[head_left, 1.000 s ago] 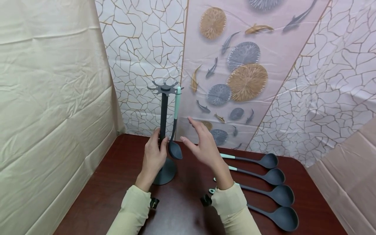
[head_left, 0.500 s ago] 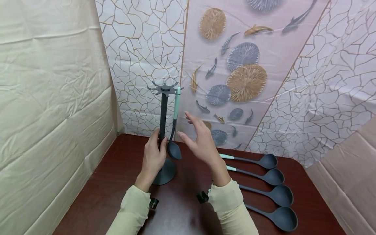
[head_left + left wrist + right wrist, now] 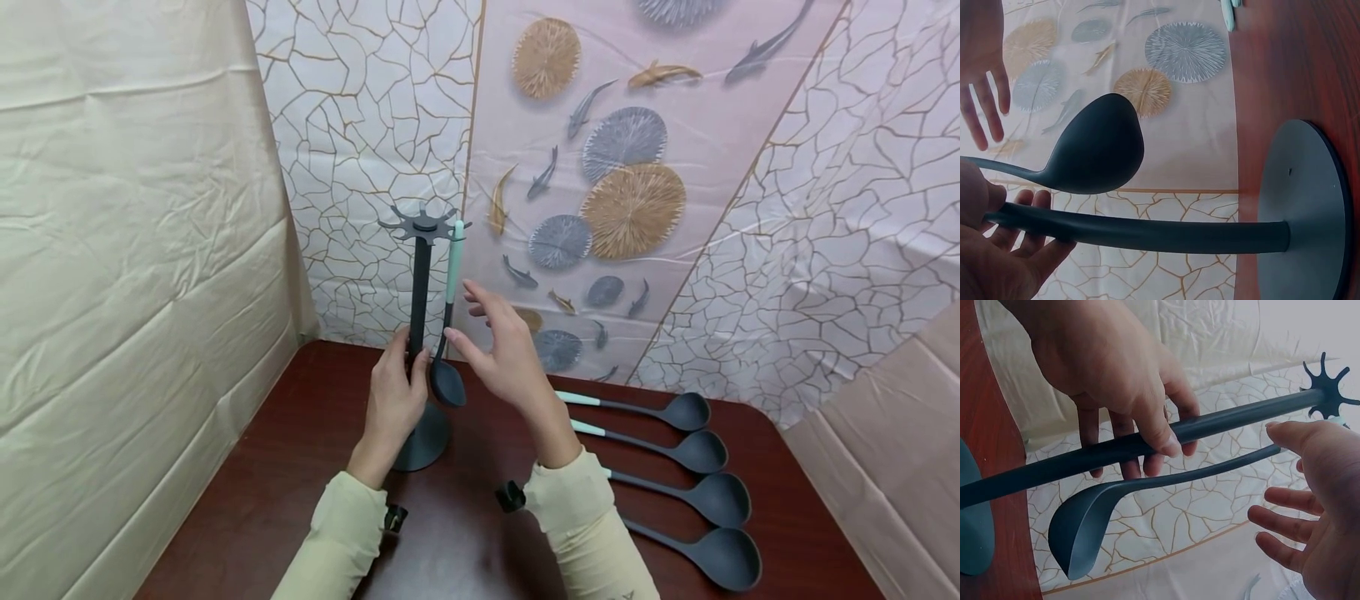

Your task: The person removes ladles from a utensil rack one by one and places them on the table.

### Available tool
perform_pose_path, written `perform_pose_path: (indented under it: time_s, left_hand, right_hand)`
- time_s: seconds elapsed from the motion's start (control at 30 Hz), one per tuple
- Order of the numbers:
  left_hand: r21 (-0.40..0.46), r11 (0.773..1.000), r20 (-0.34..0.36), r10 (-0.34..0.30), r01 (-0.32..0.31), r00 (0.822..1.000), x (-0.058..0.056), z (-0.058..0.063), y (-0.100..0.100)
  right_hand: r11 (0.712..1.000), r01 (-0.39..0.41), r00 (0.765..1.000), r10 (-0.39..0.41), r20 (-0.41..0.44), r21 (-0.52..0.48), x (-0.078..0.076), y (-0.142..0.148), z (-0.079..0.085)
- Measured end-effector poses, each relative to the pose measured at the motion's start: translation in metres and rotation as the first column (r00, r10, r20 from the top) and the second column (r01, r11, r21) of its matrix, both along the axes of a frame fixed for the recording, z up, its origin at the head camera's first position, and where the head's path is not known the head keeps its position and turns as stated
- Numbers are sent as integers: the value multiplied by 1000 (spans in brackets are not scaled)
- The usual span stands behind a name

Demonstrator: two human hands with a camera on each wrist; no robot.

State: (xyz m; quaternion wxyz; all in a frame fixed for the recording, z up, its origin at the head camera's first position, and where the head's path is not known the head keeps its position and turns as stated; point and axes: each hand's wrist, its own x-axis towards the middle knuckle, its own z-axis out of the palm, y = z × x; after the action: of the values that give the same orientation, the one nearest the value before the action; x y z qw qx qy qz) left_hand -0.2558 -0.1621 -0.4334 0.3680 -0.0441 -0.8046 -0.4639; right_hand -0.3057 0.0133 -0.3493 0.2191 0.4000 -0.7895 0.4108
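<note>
My left hand [image 3: 393, 396] grips the pole [image 3: 420, 292] of a dark grey utensil stand, low down above its round base [image 3: 423, 442]. From the stand's star-shaped hook ring [image 3: 424, 225] hangs a ladle [image 3: 448, 385] by its mint handle [image 3: 454, 262], bowl downward, on the right side. In the left wrist view the ladle's dark bowl [image 3: 1100, 147] is beside the pole. My right hand [image 3: 506, 354] is raised to the right of the ladle, fingers relaxed and apart. In the right wrist view its thumb [image 3: 1291, 432] overlaps the ladle's shaft.
Several ladles with mint handles lie in a row on the right of the dark red table [image 3: 300, 500], such as the nearest ladle [image 3: 723, 558] and the farthest ladle [image 3: 686, 411]. Patterned cloth [image 3: 360, 125] covers the walls close behind the table.
My right hand has moved left and slightly up, closer to the hanging ladle. The left hand keeps its grip on the pole, and the stand has stayed in place.
</note>
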Motion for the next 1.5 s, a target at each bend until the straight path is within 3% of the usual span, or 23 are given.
perform_pose_path:
  time_s: [0.47,1.13,1.5]
  left_hand:
    - [11,1000,1,-5,5,1000,0,-1,1]
    - [23,1000,9,5,-5,1000,-1,-2,2]
    - [25,1000,8,-4,4,1000,-1,0,0]
  right_hand:
    - [1000,-17,999,18,43,-16,-7,-12,-5]
    - [982,-19,990,44,131,-190,-11,-30,2]
    - [973,-30,993,56,108,-230,-9,-36,1]
